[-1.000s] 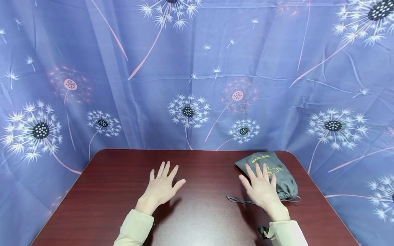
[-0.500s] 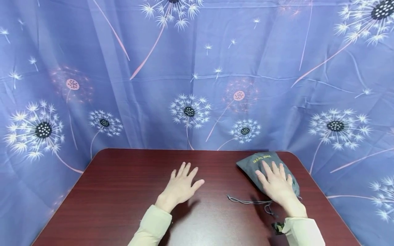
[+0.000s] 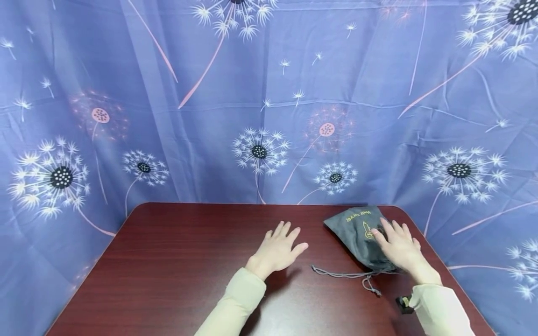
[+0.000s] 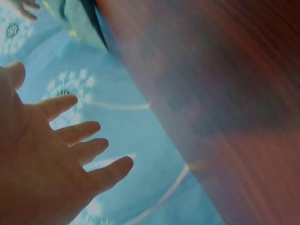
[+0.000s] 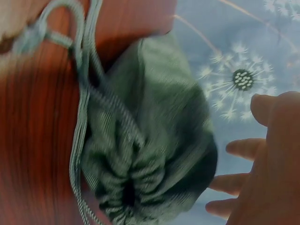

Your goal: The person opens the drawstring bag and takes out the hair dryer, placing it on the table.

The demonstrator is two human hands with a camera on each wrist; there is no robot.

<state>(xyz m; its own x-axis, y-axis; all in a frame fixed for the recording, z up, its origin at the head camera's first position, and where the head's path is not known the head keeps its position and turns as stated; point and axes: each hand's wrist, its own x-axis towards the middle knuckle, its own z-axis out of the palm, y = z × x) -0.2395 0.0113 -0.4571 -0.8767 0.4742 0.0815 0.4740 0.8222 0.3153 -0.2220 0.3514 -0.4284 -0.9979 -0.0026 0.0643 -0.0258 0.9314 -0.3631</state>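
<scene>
A dark grey drawstring pouch with yellow "Hair Dryer" lettering and a small yellow drawing lies at the table's back right. Its gathered mouth faces the right wrist camera, and grey cords trail from it to the left. My right hand hovers at the pouch's right side with fingers spread; whether it touches the cloth I cannot tell. Over the middle of the table my left hand is held with spread fingers, holding nothing, left of the pouch. In the left wrist view its palm and extended fingers show.
The dark red wooden table has rounded back corners. A blue curtain printed with dandelions hangs right behind it and along both sides. A small black object sits under the right cuff.
Both hands have moved to the right. My right hand has passed across the pouch to its right side, uncovering the yellow drawing. The pouch lies where it was.
</scene>
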